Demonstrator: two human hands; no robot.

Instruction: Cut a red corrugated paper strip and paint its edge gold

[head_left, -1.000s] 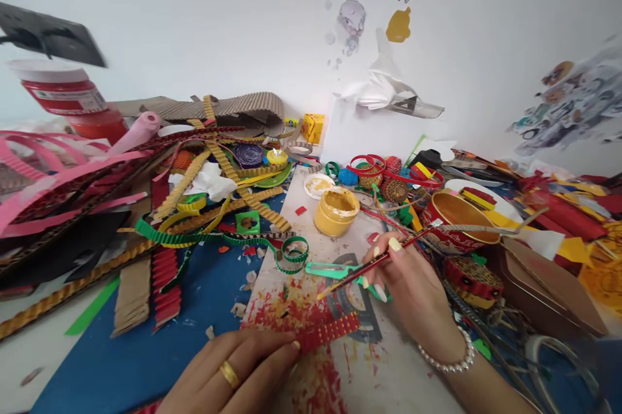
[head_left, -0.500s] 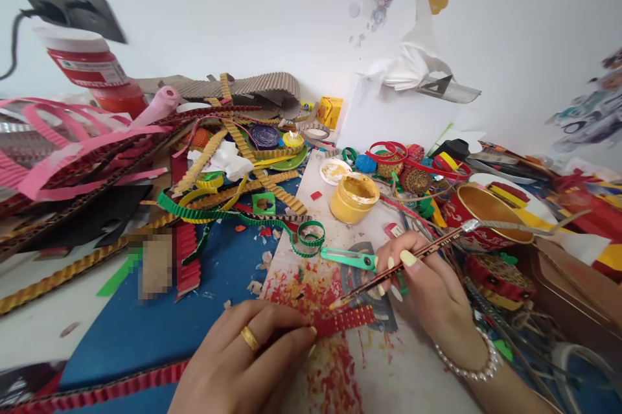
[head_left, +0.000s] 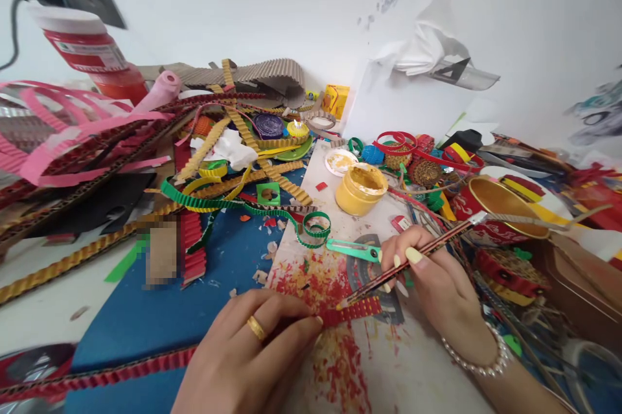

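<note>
My left hand [head_left: 257, 349], with a gold ring on one finger, pinches the left end of a short red corrugated cardboard strip [head_left: 357, 312]. Rows of yellow paint dots run along the strip's ridges. In my right hand [head_left: 432, 278] is a slim dark red paintbrush [head_left: 437, 243], held like a pen. Its yellow-loaded tip meets the strip's upper edge, close to my left fingertips. Beneath lies a pale board [head_left: 383, 368] smeared with red and yellow paint. A mint-green utility knife [head_left: 352, 249] rests just left of my right fingers.
An open jar of yellow paint [head_left: 360, 197] stands beyond my hands, its lid [head_left: 340, 162] behind it. A green corrugated strip [head_left: 253, 208] curls across the left. A red tin [head_left: 500, 207] stands at right. Paper coils and pink strips [head_left: 92, 155] crowd both sides.
The paintbrush tip has come down slightly onto the strip's upper edge. My left hand keeps its grip. The whole view has shifted a little.
</note>
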